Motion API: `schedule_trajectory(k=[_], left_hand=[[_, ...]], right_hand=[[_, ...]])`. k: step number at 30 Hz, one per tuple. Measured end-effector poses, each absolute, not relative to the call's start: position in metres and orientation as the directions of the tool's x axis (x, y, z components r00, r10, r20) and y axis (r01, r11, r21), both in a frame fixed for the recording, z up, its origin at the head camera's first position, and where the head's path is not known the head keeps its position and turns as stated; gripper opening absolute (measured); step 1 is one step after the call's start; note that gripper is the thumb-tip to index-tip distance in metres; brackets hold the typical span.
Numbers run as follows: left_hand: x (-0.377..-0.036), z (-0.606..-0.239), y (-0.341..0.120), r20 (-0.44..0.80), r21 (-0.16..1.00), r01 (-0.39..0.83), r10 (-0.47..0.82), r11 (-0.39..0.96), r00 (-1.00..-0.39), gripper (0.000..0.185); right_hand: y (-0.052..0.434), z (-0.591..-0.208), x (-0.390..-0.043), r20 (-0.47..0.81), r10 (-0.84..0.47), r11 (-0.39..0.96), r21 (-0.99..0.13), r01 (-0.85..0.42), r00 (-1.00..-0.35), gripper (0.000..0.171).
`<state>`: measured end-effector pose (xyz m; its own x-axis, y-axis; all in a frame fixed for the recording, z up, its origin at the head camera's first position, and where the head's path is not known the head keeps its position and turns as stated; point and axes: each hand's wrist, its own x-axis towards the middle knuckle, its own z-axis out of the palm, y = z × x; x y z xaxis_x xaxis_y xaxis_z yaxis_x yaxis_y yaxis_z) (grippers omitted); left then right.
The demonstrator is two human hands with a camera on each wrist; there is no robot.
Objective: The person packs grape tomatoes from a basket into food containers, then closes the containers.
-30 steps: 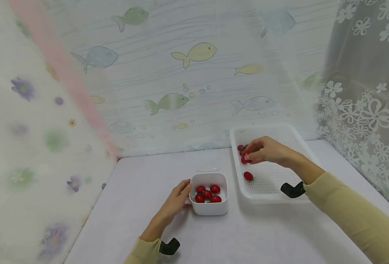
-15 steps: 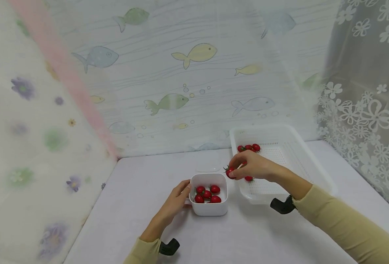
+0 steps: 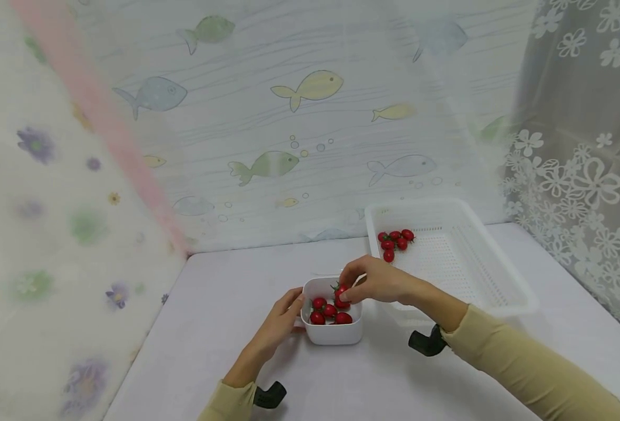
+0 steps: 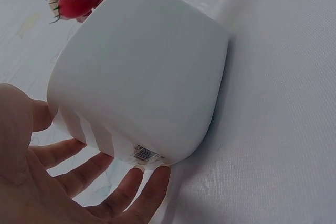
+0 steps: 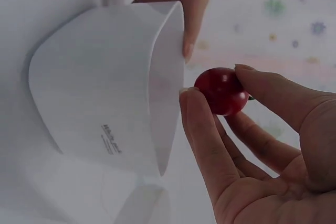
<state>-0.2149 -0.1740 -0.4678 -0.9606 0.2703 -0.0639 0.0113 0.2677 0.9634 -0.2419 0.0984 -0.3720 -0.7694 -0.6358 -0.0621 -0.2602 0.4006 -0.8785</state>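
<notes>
Tomato (image 4: 77,1), glossy red, green-stemmed

The box (image 4: 142,72) looks made of smooth plastic. The tomato (image 5: 223,88) has glossy skin. The right basket (image 3: 459,257) seems plastic; the tablecloth (image 4: 268,129) is matt, finely textured.

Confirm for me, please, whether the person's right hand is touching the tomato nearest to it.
Touching: the right wrist view shows the right hand pinching the tomato between thumb and fingertip.
</notes>
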Motion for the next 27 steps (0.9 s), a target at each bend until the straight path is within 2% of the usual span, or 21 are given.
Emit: schedule_trajectory(k=[6,15,21,27], left_hand=[[-0.216,-0.469,-0.174,-0.063,0.965,0.011,0.274,0.261,-0.96,0.05],[-0.217,-0.468,-0.174,-0.065,0.968,0.006,0.275,0.25,-0.959,0.047],[-0.217,-0.469,-0.174,-0.071,0.969,0.001,0.28,0.248,-0.957,0.047],[-0.217,-0.469,-0.175,-0.065,0.969,0.007,0.28,0.248,-0.958,0.048]], right_hand=[[0.082,-0.378,-0.237,-0.036,-0.637,0.414,-0.858,-0.303,-0.77,0.016],[0.055,-0.39,-0.238,0.027,-0.641,0.492,-0.753,-0.438,-0.767,0.013],[0.043,-0.396,-0.24,0.02,-0.651,0.542,-0.688,-0.483,-0.759,0.012],[0.037,-0.404,-0.24,-0.006,-0.627,0.606,-0.632,-0.483,-0.779,0.014]])
